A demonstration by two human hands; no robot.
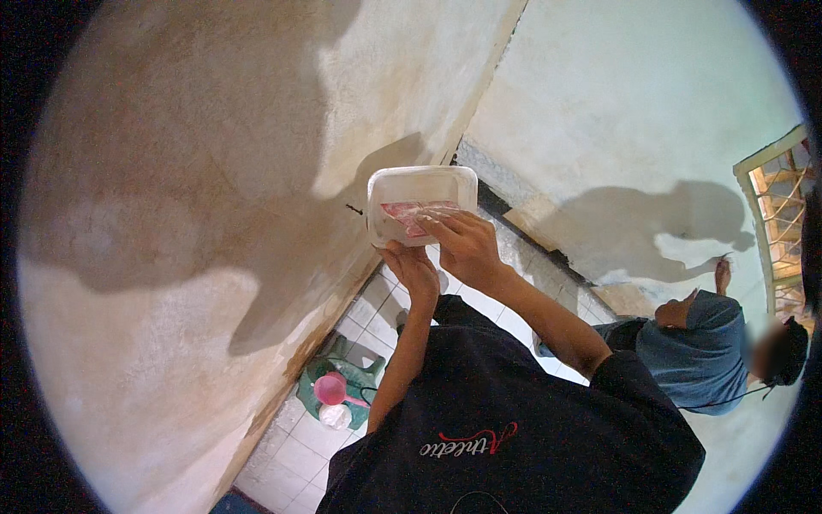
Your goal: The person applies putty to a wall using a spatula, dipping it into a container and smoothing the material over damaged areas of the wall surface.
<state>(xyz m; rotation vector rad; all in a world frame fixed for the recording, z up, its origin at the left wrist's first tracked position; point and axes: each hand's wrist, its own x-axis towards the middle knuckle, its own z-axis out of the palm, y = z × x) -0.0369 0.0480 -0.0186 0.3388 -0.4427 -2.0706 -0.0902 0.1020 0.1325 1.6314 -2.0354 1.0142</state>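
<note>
A white rectangular plastic container [421, 183] is held up near the centre. My left hand [409, 269] grips it from below at its near edge, fingers curled against it. My right hand [464, 247] reaches over the right side, fingertips on a flat pink piece [400, 211] smeared with white inside the container. I cannot make out what the pink piece is, and my right fingertips are partly covered in white.
Plastered walls [171, 128] meet around a white tiled floor [312, 441]. Low at left stands a green plastic stool [312, 390] with a pink dipper [330, 388] and white item. A co-worker [702, 343] at right reaches toward the wall beside a grilled opening [779, 214].
</note>
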